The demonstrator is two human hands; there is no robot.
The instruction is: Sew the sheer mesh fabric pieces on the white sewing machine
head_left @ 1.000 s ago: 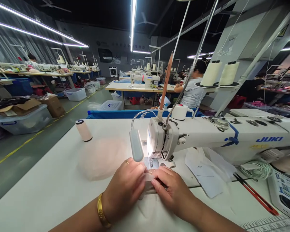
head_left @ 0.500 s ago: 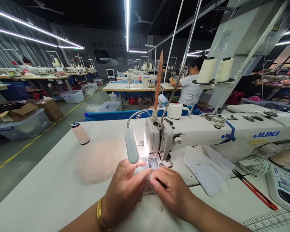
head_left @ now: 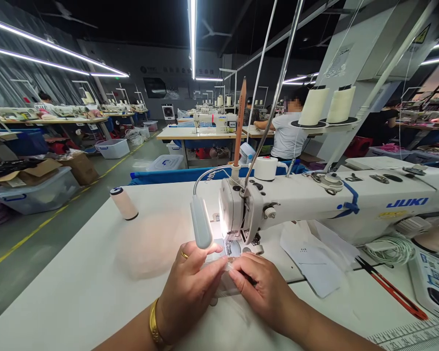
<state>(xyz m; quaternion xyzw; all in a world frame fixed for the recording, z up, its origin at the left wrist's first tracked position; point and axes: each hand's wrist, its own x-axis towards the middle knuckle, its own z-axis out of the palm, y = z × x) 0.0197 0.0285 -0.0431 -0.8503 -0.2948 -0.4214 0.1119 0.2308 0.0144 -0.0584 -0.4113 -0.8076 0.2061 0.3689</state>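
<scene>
At the needle of a white sewing machine (head_left: 296, 195), my left hand (head_left: 192, 285) and my right hand (head_left: 265, 287) nearly meet. Thin, pale sheer fabric (head_left: 229, 288) lies between them, with its edge pinched by the fingers of both. A small dark thing shows beneath my right fingers, too hidden to name. The presser foot (head_left: 229, 247) is just beyond my fingertips. A lit grey lamp head (head_left: 202, 226) hangs above my left hand. Left of it, a sheer pale peach heap of fabric (head_left: 151, 246) spreads on the white table (head_left: 76, 287).
A peach thread cone (head_left: 124, 204) stands at the back left. Right of the hands lie white paper pieces (head_left: 316, 263), a red-handled tool with dark tips (head_left: 398, 292), a coiled cord (head_left: 389, 248) and a clear ruler (head_left: 413, 334). A person in a white shirt (head_left: 287, 136) sits ahead.
The whole view has shifted slightly. Both hands keep nearly the same place and grip at the machine's needle.
</scene>
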